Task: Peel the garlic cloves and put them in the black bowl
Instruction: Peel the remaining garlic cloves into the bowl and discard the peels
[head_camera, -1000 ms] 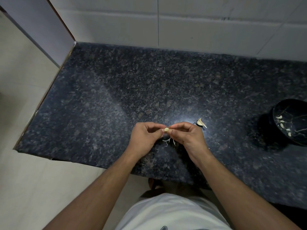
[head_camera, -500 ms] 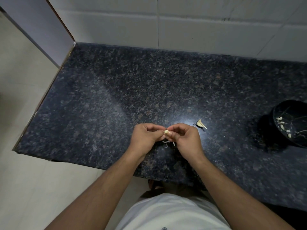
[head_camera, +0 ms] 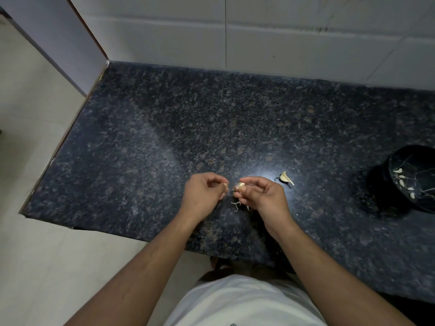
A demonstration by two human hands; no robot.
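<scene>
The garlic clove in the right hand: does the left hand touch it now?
Apart. In the head view the right hand pinches the garlic clove, and dark countertop shows between it and the left hand fingertips.

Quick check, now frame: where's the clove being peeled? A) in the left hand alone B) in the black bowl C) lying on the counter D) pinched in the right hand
D: the garlic clove sits pinched in the right hand, held above the counter; the left hand is just apart from it, and the black bowl stands far right.
</scene>
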